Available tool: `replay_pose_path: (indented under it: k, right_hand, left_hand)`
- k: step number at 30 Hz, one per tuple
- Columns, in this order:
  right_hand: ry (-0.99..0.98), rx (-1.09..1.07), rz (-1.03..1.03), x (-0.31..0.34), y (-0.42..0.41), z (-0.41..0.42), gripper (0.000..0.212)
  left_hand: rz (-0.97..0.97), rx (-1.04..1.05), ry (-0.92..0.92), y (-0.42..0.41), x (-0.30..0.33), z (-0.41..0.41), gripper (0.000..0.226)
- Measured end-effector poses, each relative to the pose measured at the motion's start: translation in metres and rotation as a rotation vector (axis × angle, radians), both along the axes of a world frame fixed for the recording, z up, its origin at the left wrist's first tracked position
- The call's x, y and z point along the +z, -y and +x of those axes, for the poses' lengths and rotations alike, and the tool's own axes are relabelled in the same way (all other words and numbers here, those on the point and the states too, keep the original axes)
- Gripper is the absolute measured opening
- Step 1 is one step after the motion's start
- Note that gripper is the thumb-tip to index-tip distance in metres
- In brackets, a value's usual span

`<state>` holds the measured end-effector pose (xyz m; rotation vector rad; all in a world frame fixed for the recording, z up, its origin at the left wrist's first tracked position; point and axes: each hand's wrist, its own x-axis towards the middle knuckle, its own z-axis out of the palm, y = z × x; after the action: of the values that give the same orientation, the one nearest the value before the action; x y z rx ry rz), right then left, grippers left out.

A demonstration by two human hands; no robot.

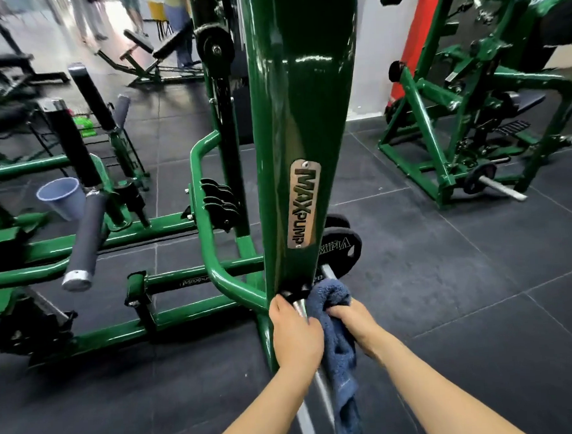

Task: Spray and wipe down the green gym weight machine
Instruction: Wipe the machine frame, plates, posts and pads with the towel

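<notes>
Lower centre of the frame: left hand (294, 334) wraps the chrome bar (301, 307) coming out of the base of the green upright (293, 118), grip clamped on the bar; just right of it, right hand (351, 319) has its grip bunched on the blue towel (334, 313), which is pressed against the same bar and hangs down toward the bottom edge. Progress, my read: wiping is under way on the bar near the post; upright looks glossy, but can't tell if that's spray, a finished wipe or just paint. No spray bottle in view. Left to do, judging by layout: the low frame tubes (195, 276) at centre left, the padded rollers (85, 232) at left, likely the rest of the bar. Surroundings, left to right: pale bucket (61, 197) at middle left behind the rollers, black plates (220, 203) stacked on a peg left of the post, MAXPUMP nameplate (305, 204) on the post, a black weight plate (340, 247) loaded on the bar just above the towel, which blocks wiping further up the bar. Second green machine (470, 110) upper right, well apart. People's legs at upper left, far off.
</notes>
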<state>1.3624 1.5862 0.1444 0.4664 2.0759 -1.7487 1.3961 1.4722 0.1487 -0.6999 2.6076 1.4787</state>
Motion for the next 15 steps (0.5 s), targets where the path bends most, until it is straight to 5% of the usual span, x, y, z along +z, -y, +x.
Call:
replay_pose_path:
  k: [6,15]
  right_hand:
    - [-0.456,0.289,0.198,0.03,-0.015,-0.013,0.033]
    - [0.001,0.121,-0.15,-0.014,-0.02,-0.023,0.02]
  left_hand:
    - [0.068,0.102,-0.071,-0.02,-0.005,0.008,0.071]
    - [-0.088,0.107,-0.051,-0.029,-0.008,0.013,0.094]
